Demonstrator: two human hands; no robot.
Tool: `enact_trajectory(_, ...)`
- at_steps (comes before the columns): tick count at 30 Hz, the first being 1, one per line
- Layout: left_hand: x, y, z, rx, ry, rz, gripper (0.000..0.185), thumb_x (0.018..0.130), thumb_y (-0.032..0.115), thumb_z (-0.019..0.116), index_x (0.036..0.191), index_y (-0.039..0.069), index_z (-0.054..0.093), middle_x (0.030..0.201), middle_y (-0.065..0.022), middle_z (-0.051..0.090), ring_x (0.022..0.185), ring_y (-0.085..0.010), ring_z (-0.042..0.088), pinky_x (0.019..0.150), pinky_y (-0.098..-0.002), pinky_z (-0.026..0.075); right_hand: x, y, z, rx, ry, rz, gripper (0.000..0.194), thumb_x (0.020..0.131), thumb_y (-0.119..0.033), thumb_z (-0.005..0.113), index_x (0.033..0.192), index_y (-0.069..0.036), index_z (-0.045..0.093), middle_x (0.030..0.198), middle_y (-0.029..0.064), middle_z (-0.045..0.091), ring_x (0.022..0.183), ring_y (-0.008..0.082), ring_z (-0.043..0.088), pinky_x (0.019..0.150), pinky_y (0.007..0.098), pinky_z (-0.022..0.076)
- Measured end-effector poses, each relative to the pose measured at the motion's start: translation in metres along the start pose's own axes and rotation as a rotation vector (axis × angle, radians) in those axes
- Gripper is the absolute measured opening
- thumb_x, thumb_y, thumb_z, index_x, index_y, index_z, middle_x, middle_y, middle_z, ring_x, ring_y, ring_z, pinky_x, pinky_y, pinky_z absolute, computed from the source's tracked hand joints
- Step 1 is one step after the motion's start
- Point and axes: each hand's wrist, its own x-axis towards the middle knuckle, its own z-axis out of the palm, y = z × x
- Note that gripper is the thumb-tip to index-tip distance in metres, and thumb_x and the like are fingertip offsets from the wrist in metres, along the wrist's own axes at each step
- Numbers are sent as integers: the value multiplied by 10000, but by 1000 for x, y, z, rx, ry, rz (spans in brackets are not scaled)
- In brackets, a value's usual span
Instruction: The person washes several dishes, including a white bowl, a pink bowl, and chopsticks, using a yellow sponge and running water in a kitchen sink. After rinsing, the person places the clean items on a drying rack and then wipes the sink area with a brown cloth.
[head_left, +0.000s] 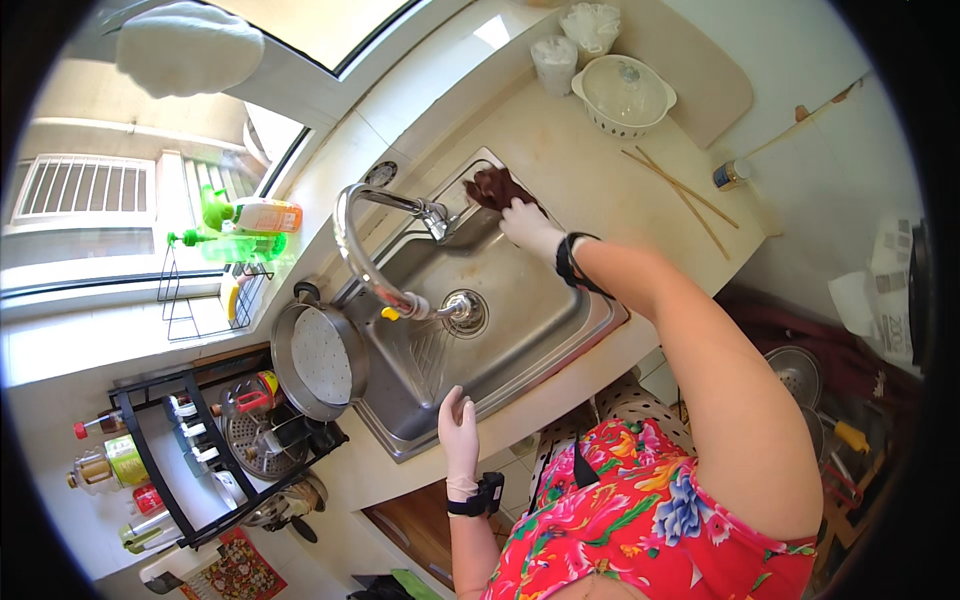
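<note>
My right hand (529, 225), in a thin white glove, grips a dark brown cloth (495, 189) at the far right corner of the stainless steel sink (517, 289). Part of the cloth is blurred and lies over the sink's rim. My left hand (458, 431), also gloved, hovers by the sink's near edge with thumb and fingers apart and nothing in it. Over the basin arches a chrome gooseneck faucet (345, 232), its spout above the drain (466, 313). Whether water runs from it I cannot tell.
A steel pan (283, 360) with a perforated insert stands left of the sink, beside a black rack (142, 450) of bottles. On the right counter lie wooden chopsticks (686, 191), a lidded white pot (628, 97) and a small jar (731, 175). Spray bottles (262, 216) stand on the windowsill.
</note>
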Motion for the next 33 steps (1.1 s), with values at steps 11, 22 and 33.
enact_trajectory(11,8,-54,-96,-98,-116,157,389,966,74,560,1332,-46,502,1303,-146,580,1180,-223,583,1036,-339,448,-199,-93,-47,333,-161,638,278,756,-249,680,914,-22,703,940,192,710,948,396,660,844,466,522)
enact_trajectory(22,-4,-69,-154,-99,-228,197,375,953,92,586,1301,-38,537,1298,-146,599,1217,-222,566,1047,-334,432,-180,-285,-35,1103,-409,375,404,757,-230,607,1073,9,685,982,233,702,954,315,673,847,392,521)
enact_trajectory(33,3,-74,-184,-153,-196,233,389,973,75,550,1340,-43,492,1336,-157,561,1236,-236,547,1069,-349,415,-114,-325,-97,623,-170,303,248,834,-159,591,1044,-62,681,990,192,701,916,383,678,807,431,534)
